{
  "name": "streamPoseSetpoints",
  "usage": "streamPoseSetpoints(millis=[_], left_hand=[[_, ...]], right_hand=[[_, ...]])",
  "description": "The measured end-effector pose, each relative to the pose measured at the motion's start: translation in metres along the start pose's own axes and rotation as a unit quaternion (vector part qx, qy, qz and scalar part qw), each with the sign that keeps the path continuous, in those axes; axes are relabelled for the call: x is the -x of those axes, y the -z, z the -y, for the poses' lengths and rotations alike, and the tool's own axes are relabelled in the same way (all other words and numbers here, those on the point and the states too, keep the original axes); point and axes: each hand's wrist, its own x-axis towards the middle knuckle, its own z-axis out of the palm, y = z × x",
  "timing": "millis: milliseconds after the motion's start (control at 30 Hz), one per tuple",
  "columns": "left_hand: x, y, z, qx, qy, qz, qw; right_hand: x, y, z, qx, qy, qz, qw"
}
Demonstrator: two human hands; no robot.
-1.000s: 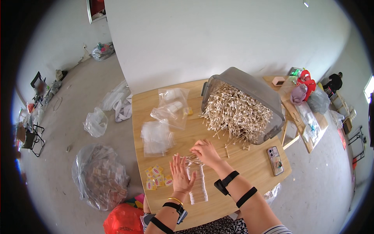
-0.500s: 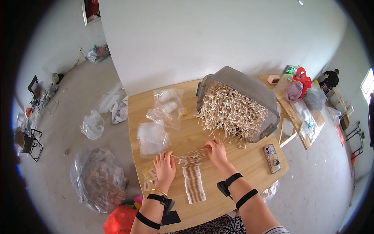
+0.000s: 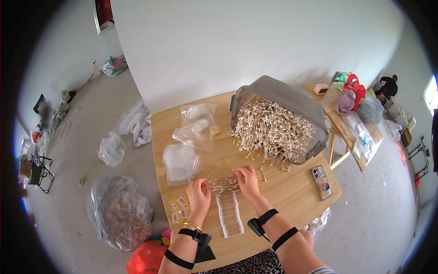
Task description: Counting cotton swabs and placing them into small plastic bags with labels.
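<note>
My left hand (image 3: 199,195) and my right hand (image 3: 247,181) flank a small loose heap of cotton swabs (image 3: 223,184) on the wooden table. The fingers of both hands are bent and closed at opposite ends of the swabs. Just below the heap, a neat row of cotton swabs (image 3: 231,214) lies side by side, running toward the near edge. Beyond my right hand, a tipped grey plastic bin (image 3: 278,86) spills a large mass of cotton swabs (image 3: 273,130) toward me. Exactly which swabs my fingertips touch is partly hidden.
Clear plastic bags (image 3: 180,160) and small yellow-and-white labels (image 3: 180,208) lie on the left of the table. A phone (image 3: 321,182) rests at the right edge. A large filled bag (image 3: 121,210) stands on the floor at left. A person (image 3: 389,86) is far off at right.
My right hand has shifted slightly left, and my left hand has turned inward with its fingers more curled. The loose swabs between them are gathered closer together.
</note>
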Motion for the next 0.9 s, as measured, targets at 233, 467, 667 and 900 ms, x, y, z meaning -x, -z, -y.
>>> streamPoseSetpoints(millis=[233, 467, 667, 900], left_hand=[[0.008, -0.031, -0.016, 0.056, -0.075, 0.129, 0.987], [0.007, -0.025, -0.024, 0.132, -0.057, 0.109, 0.984], [0.019, -0.012, -0.048, -0.254, -0.163, 0.192, 0.934], [0.002, -0.045, -0.039, -0.314, -0.128, 0.168, 0.926]], right_hand=[[0.020, -0.029, 0.017, -0.085, 0.002, 0.019, 0.996], [0.017, -0.010, 0.022, -0.108, 0.031, -0.023, 0.993], [0.069, 0.072, 0.005, 0.085, -0.011, 0.003, 0.996], [0.096, 0.064, -0.004, 0.320, -0.021, 0.024, 0.947]])
